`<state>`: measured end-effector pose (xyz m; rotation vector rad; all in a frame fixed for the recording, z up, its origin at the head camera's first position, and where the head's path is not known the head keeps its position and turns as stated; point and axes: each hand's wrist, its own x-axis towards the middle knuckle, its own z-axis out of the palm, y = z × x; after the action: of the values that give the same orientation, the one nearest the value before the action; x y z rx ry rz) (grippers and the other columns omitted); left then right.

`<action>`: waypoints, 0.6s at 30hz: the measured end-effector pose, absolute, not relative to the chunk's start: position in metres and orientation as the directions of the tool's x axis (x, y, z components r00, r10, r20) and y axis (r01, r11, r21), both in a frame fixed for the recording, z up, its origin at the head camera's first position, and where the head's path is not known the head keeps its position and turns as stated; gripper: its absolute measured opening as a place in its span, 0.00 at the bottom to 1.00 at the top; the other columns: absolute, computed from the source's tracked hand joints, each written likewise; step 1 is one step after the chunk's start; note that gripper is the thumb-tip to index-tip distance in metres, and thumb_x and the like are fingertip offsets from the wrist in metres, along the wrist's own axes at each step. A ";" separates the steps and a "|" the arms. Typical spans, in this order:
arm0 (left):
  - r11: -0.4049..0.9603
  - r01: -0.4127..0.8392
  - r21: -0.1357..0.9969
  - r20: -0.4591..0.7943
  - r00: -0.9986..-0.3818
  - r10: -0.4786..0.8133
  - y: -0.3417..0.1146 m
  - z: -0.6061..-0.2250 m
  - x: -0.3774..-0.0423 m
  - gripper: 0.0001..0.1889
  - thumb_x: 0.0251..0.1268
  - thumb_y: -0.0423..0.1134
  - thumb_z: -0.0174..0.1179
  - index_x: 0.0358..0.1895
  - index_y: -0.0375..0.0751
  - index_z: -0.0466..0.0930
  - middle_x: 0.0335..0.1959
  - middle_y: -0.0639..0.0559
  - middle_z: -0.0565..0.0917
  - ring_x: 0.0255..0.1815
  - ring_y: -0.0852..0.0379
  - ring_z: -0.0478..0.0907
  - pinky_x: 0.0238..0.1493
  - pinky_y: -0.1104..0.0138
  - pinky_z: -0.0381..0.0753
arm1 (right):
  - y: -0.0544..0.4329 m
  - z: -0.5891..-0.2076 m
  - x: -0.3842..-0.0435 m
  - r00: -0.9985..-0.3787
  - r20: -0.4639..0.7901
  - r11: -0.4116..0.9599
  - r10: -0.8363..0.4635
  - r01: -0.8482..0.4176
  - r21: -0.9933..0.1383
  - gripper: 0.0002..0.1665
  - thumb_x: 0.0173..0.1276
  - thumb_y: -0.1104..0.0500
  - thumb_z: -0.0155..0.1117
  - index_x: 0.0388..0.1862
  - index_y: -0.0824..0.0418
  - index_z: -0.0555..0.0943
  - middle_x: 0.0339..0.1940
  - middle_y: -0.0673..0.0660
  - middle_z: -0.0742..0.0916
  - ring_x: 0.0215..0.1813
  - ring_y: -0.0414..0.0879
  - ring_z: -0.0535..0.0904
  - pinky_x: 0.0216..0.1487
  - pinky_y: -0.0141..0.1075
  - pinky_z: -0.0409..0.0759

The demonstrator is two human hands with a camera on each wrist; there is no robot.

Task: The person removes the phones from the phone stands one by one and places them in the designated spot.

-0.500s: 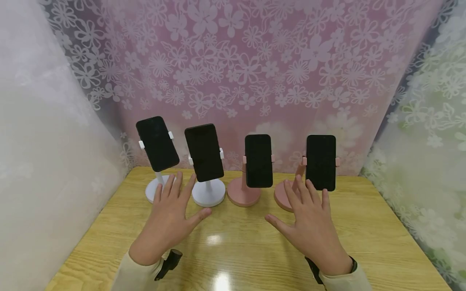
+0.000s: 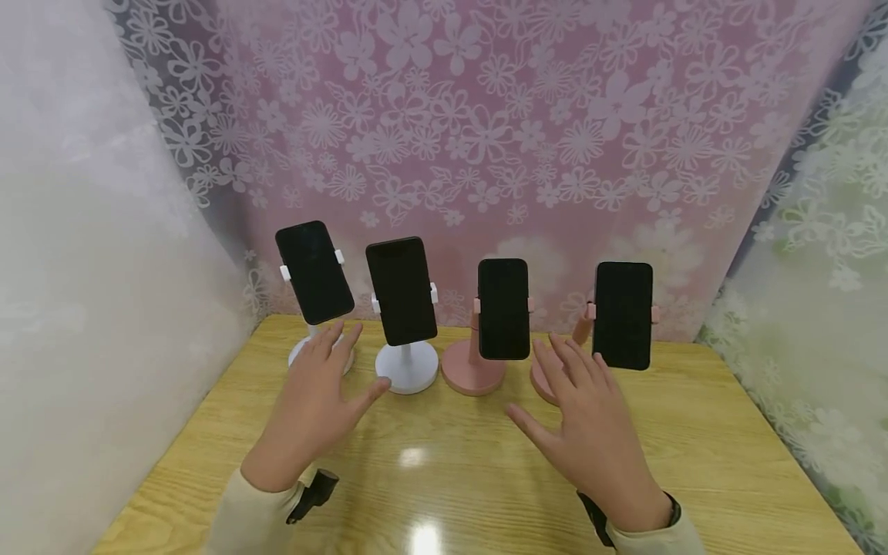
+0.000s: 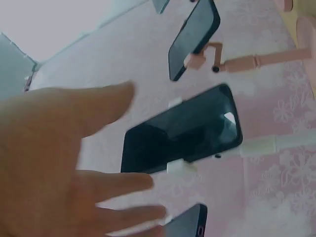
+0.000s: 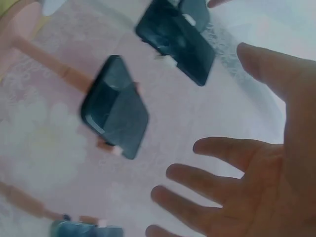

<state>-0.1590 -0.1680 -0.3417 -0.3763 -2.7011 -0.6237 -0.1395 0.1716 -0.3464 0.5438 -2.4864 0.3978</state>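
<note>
My left hand [image 2: 311, 405] is held over the table with thumb apart and fingers reaching forward, holding nothing. It overlaps the base of the far-left white phone stand [image 2: 348, 362], whose tilted black phone [image 2: 315, 272] has a dark screen. A second black phone [image 2: 401, 291] sits in the other white stand [image 2: 408, 368], just right of that hand. My right hand [image 2: 593, 432], also holding nothing, spreads its thumb away and overlaps the base of the right pink stand [image 2: 539, 378]. That stand clamps a phone [image 2: 623, 316]; the other pink stand [image 2: 474, 370] holds one more phone [image 2: 503, 308].
The stands line up along the back of the wood-grain table [image 2: 444, 478]. Close behind them hangs a pink flowered curtain [image 2: 444, 154]. Pale sheets close in the left side [image 2: 125, 293] and the right side [image 2: 812, 308].
The head view has turned slightly, so the stands appear farther right. My left hand has moved left relative to the phones, its fingers closer together. The right hand's fingers have also drawn together a little.
</note>
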 end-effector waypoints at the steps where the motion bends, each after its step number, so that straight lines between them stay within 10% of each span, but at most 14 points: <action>1: 0.849 0.341 0.404 0.416 -0.895 0.161 -0.171 -0.340 -0.162 0.40 0.72 0.61 0.63 0.77 0.39 0.66 0.77 0.37 0.66 0.79 0.34 0.58 0.75 0.38 0.58 | 0.171 -0.345 -0.140 -0.738 0.604 0.863 -0.301 -0.480 -0.157 0.51 0.68 0.28 0.64 0.80 0.56 0.67 0.75 0.65 0.74 0.75 0.62 0.69 0.71 0.68 0.62; 6: 0.690 0.413 0.594 0.608 -0.792 -0.049 -0.190 -0.340 -0.183 0.23 0.76 0.48 0.62 0.65 0.38 0.76 0.58 0.44 0.83 0.61 0.45 0.77 0.63 0.49 0.75 | 0.163 -0.337 -0.138 -0.661 0.678 0.821 -0.320 -0.551 -0.150 0.51 0.73 0.22 0.43 0.78 0.57 0.70 0.73 0.64 0.76 0.71 0.62 0.74 0.67 0.66 0.71; 12: 0.463 0.495 0.736 0.669 -0.638 -0.382 -0.222 -0.348 -0.217 0.20 0.78 0.36 0.58 0.61 0.26 0.67 0.41 0.57 0.75 0.42 0.61 0.73 0.50 0.71 0.72 | 0.155 -0.334 -0.135 -0.597 0.712 0.752 -0.369 -0.642 -0.148 0.45 0.75 0.28 0.50 0.79 0.55 0.69 0.74 0.61 0.75 0.70 0.59 0.75 0.64 0.59 0.76; 18: 0.354 0.381 0.854 0.513 -0.726 -0.457 -0.247 -0.353 -0.237 0.26 0.82 0.46 0.53 0.70 0.33 0.60 0.47 0.60 0.72 0.44 0.65 0.73 0.47 0.75 0.73 | 0.156 -0.332 -0.134 -0.563 0.730 0.731 -0.386 -0.670 -0.131 0.45 0.75 0.28 0.51 0.80 0.54 0.67 0.75 0.59 0.75 0.71 0.58 0.73 0.67 0.63 0.71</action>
<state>-0.2374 -0.2473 -0.3532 0.0671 -1.8877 -1.4571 -0.1342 0.1562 -0.3320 0.7936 -2.2272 0.5212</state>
